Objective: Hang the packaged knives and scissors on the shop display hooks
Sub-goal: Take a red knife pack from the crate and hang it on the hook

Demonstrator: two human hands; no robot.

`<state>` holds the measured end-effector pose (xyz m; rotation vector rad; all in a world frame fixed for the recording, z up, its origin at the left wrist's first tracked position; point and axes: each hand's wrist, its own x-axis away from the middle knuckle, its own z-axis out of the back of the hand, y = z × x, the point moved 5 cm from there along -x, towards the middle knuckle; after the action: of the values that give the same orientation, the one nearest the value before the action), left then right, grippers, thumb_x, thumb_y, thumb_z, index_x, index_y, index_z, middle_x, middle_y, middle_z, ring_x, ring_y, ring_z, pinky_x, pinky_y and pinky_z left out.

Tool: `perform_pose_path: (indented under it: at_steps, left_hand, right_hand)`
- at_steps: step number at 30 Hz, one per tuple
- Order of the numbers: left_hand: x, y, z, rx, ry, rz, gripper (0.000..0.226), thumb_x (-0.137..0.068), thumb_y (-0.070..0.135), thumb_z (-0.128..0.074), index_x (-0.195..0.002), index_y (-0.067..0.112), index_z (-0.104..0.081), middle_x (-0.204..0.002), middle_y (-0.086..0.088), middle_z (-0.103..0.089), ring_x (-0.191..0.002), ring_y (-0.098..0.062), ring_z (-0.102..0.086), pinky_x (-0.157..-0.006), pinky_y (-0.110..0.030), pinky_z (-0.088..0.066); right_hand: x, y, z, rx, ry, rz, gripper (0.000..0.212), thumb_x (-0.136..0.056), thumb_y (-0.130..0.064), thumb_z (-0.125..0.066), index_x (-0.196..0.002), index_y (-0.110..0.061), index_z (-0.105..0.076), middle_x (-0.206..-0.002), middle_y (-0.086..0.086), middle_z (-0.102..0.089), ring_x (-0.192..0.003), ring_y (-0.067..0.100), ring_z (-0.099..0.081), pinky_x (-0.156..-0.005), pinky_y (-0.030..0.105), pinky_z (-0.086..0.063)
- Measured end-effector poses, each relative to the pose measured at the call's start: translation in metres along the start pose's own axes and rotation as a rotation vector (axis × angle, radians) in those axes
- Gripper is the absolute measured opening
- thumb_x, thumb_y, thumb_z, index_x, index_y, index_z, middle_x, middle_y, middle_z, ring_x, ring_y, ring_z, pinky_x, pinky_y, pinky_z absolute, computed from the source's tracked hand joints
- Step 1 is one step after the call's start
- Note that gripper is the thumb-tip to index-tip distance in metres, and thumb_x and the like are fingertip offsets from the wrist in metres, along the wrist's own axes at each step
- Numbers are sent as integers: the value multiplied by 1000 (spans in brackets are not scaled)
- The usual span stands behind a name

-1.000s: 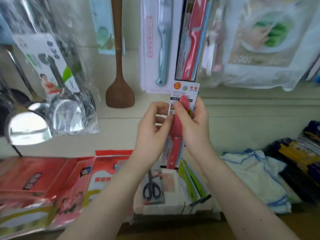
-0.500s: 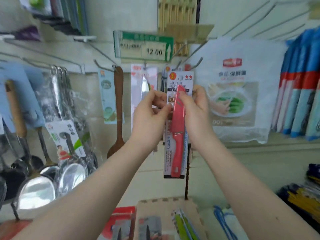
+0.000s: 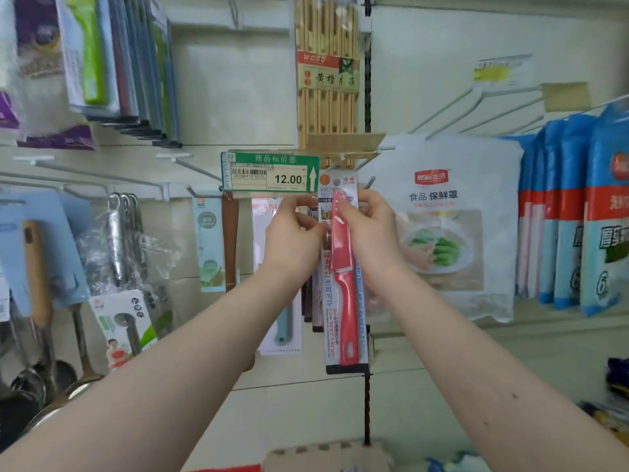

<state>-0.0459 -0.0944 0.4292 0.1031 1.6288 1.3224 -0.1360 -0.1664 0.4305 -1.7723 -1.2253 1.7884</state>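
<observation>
Left hand (image 3: pixel 292 240), right hand (image 3: pixel 371 229) pinching knife pack (image 3: pixel 343 301) top; pack hanging below

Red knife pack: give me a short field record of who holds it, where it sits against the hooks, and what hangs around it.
item: red knife pack, upright, handle down
left hand: pinches the pack's left edge
right hand: grips the right edge, thumb on the blade cover
position: card top level with the hook row, just right of the green price tag
on hook: cannot tell
neighbours: chopsticks pack above, food cover bag to the right
</observation>
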Motion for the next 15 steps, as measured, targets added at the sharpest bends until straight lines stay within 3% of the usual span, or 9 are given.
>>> perform_pose_path:
  at_steps: [4,8,15]
  left_hand:
    - [-6,-5,-2,-6,-1,-9,31,-87,4,-59,-109,23,-50,-74,-1,-52,-73,-21,-56,-79,-45,-55]
    - [-10,-9,-5,-15,-3,-8,35,-87,3,-59,-105,30,-48,-71,-1,-52,-72,-21,-58,-77,-43,-55]
    - [-14,-17,-7,-88,18,2,41,-88,3,-57,-121,25,-51,-68,1,-52,-60,-14,-52,-66,-32,-51]
  right_hand:
    - [-5,5,0,18,-11,-25,7,-91,-21,-56,-97,-23,-56,-85,-2,-63,-91,28,-66,-86,44,-53]
    - [-9,9,0,40,-14,-49,10,-92,-21,-55,-101,-20,-58,-86,0,-64,-91,29,-66,-83,42,-54]
    - [-13,19,-4,111,-30,-106,19,-91,-24,-55,-108,-17,-59,-99,11,-69,-92,31,-67,-87,48,-53]
